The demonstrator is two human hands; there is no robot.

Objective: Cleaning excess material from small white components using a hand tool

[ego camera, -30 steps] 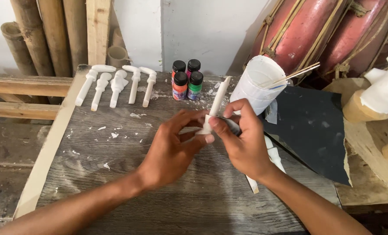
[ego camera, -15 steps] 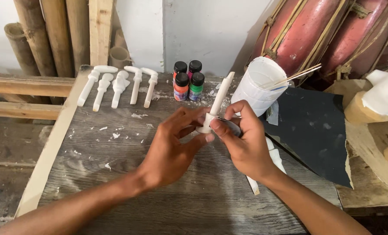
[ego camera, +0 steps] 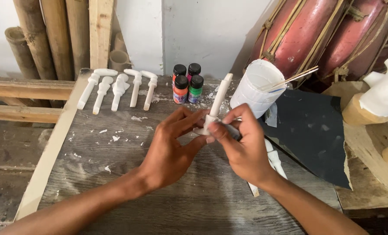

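Note:
My left hand (ego camera: 172, 148) and my right hand (ego camera: 241, 146) meet over the middle of a grey wooden table (ego camera: 128, 191). Together they hold a slim white carved piece (ego camera: 216, 103) that points up and away from me. My left fingertips pinch its lower end. My right hand wraps a small dark scrap, perhaps sandpaper, (ego camera: 231, 130) against that same end. Another white piece (ego camera: 274, 159) lies on the table under my right wrist.
Several white carved pieces (ego camera: 118, 89) lie in a row at the back left. Small paint bottles (ego camera: 188, 82) stand behind my hands. A white cup (ego camera: 257, 89) with thin sticks stands to the right, beside a dark sheet (ego camera: 315, 135). Bamboo poles, planks and red drums line the back.
Both hands have shifted slightly with the white piece; its tip has tilted a little. Nothing was let go or picked up.

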